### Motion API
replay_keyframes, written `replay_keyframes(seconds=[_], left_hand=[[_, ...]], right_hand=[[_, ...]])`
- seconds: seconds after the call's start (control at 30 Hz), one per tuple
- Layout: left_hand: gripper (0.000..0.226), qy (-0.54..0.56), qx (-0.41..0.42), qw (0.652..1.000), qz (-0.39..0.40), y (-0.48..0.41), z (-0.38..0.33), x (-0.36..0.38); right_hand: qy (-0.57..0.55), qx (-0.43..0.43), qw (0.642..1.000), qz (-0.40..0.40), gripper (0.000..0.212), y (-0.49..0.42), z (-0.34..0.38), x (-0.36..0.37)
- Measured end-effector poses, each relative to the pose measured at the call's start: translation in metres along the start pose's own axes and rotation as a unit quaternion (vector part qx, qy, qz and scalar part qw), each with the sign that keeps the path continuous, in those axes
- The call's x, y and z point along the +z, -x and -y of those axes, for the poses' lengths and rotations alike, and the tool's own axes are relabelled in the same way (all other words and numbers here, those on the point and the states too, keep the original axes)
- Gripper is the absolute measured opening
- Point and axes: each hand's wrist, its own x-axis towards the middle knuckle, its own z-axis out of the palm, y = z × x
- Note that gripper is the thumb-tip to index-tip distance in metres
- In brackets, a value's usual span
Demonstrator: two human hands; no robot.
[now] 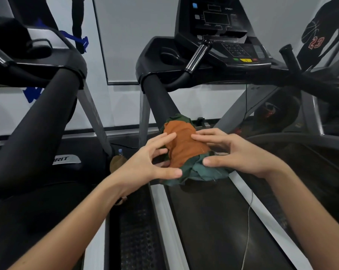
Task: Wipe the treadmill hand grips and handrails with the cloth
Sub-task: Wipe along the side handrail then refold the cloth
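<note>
Cloth: a crumpled wad (184,147), orange on top with dark green folds underneath and round the near edge.
Where it lies: heaped over the lower end of the treadmill's left handrail (160,98), above the running belt (213,221). The rail is hidden where the wad covers it.
Left hand: the left hand (143,164) is largely open, fingers spread and curved. The index tip touches the orange layer and the thumb reaches toward the green hem; it does not look closed on anything.
Right hand: the right hand (240,154) cups the wad from the other side. Its fingers lie across the orange top and its thumb presses into the green folds, so it seems to hold the bundle.
Weight and feel: probably very light, limp and thin. It should mould round the padded rail with no force and needs no care against breakage.
Slip: fabric on the matte rail covering likely grips well. On the chrome hand grip (196,55) below the console (233,49) it would probably slide more freely.
Where to take hold: best wrapped round the rail with the palm on top and fingers and thumb closing from both sides, loose green tails gathered in.
Risk: a trailing corner could drop toward the belt or catch the thin cable (249,211) lying there.
</note>
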Motion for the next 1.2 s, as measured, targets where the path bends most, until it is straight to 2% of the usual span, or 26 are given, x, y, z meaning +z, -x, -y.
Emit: replay_keyframes(seconds=[0.1, 0.27, 0.43, 0.53, 0.63, 0.77, 0.87, 0.97, 1.2], left_hand=[[0.079, -0.064, 0.039, 0.996, -0.050, -0.010, 0.008, 0.004], [0.050, -0.126, 0.091, 0.976, -0.152, -0.043, 0.009, -0.003], [0.033, -0.129, 0.079, 0.964, -0.220, -0.085, 0.012, -0.024], [0.030, -0.150, 0.070, 0.951, -0.261, -0.106, 0.010, -0.032], [0.033, -0.153, 0.059, 0.951, -0.261, -0.111, 0.009, -0.034], [0.040, -0.119, 0.061, 0.967, -0.218, -0.077, 0.010, -0.022], [0.048, -0.164, 0.079, 0.967, -0.178, -0.052, 0.010, -0.010], [0.048, -0.177, 0.078, 0.968, -0.159, -0.057, 0.007, -0.011], [0.041, -0.158, 0.058, 0.967, -0.193, -0.102, 0.013, -0.039]], right_hand=[[-0.023, -0.009, 0.999, -0.039, 0.050, -0.010, -0.004, 0.001], [-0.081, -0.034, 0.988, -0.127, 0.032, -0.045, -0.015, 0.002], [-0.055, -0.038, 0.976, -0.209, 0.020, -0.094, -0.021, -0.004], [-0.035, -0.027, 0.967, -0.251, 0.021, -0.119, -0.020, -0.005], [-0.018, -0.012, 0.963, -0.267, 0.020, -0.128, -0.016, -0.003], [0.029, -0.038, 0.965, -0.259, 0.020, -0.093, -0.009, 0.003], [0.045, -0.056, 0.970, -0.233, 0.021, -0.058, -0.006, 0.010], [0.040, -0.042, 0.968, -0.245, 0.021, -0.057, -0.006, 0.014], [0.038, -0.018, 0.965, -0.260, 0.021, -0.112, -0.004, 0.004]])
